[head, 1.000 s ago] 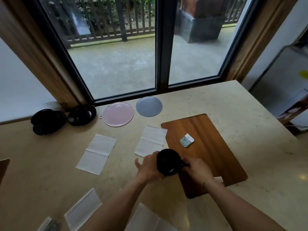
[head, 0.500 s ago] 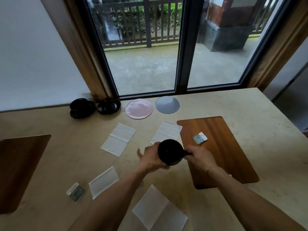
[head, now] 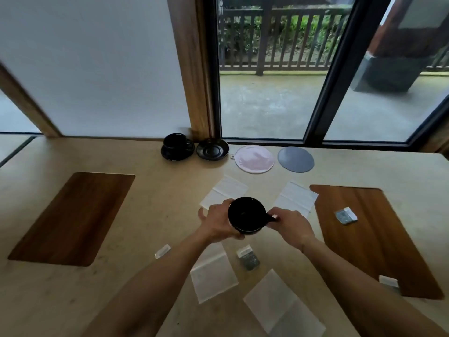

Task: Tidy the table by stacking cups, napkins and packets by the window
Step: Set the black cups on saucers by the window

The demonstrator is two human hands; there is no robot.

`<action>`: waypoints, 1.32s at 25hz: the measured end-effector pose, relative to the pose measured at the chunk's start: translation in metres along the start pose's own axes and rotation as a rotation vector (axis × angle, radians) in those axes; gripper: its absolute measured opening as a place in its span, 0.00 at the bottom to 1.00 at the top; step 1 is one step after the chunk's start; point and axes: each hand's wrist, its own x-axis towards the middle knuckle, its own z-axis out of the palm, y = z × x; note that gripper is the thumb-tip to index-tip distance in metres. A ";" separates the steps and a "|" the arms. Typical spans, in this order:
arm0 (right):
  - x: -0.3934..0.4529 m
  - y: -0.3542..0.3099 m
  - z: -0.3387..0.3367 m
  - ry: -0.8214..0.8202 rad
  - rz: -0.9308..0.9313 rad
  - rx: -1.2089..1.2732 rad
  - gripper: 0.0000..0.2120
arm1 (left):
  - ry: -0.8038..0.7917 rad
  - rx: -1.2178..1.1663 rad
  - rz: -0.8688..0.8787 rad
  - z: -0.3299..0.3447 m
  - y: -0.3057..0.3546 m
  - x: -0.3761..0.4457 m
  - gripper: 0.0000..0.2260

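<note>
I hold a black cup (head: 246, 214) above the middle of the table. My left hand (head: 217, 224) wraps its side and my right hand (head: 290, 226) pinches its handle. By the window stand another black cup on a saucer (head: 177, 145) and a bare black saucer (head: 212, 149). White napkins lie spread out: two beyond my hands (head: 224, 189) (head: 295, 198), two nearer me (head: 212, 276) (head: 284, 307). Small packets lie on the right wooden mat (head: 345, 215), under my arms (head: 248, 257), at the left (head: 162, 251) and at the mat's near corner (head: 388, 281).
A pink round coaster (head: 252, 158) and a grey one (head: 296, 158) lie by the window sill. Wooden placemats sit at the left (head: 70, 218) and right (head: 379, 239). A wooden post (head: 192, 69) and the dark window frame back the table.
The view has swung left, so the left placemat and more wall show. Both hands carried the cup leftward, off the right placemat and over the napkins.
</note>
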 end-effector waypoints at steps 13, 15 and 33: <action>0.092 -0.122 0.040 -0.014 0.037 0.002 0.05 | 0.003 -0.016 -0.011 -0.092 -0.121 0.050 0.46; 0.106 -0.127 0.038 -0.013 0.048 0.003 0.06 | 0.007 -0.039 0.001 -0.098 -0.125 0.063 0.46; 0.325 -0.119 0.003 0.091 0.027 0.015 0.08 | 0.092 0.198 0.086 -0.149 -0.128 0.283 0.42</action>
